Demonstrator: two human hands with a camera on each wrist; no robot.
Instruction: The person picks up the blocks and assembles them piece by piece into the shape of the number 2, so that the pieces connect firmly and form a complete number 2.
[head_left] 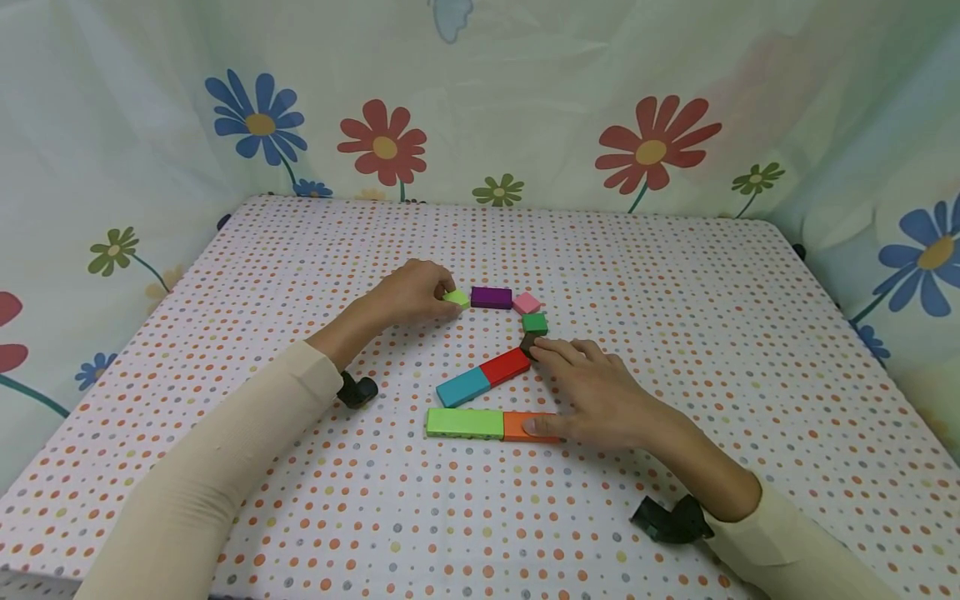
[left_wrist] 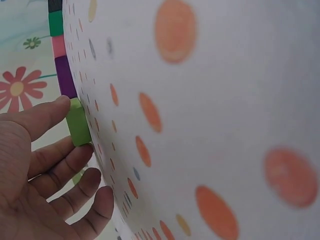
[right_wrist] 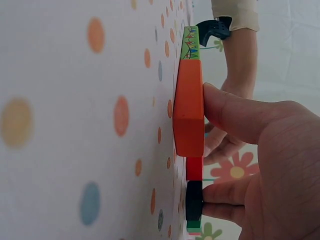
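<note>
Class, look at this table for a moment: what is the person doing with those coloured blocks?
A person is laying coloured blocks in a curving line on the dotted tablecloth. The left hand pinches a small light green block at the end beside the purple block. The right hand rests its thumb on the orange block and touches the black block with its fingertips.

Polka-dot tablecloth [head_left: 675, 275], floral curtain [head_left: 525, 100], purple block [head_left: 491, 297], orange block [head_left: 525, 427]

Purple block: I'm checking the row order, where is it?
Head view, table middle: the purple block lies between the lime block pinched by the left hand and the pink block.
</note>
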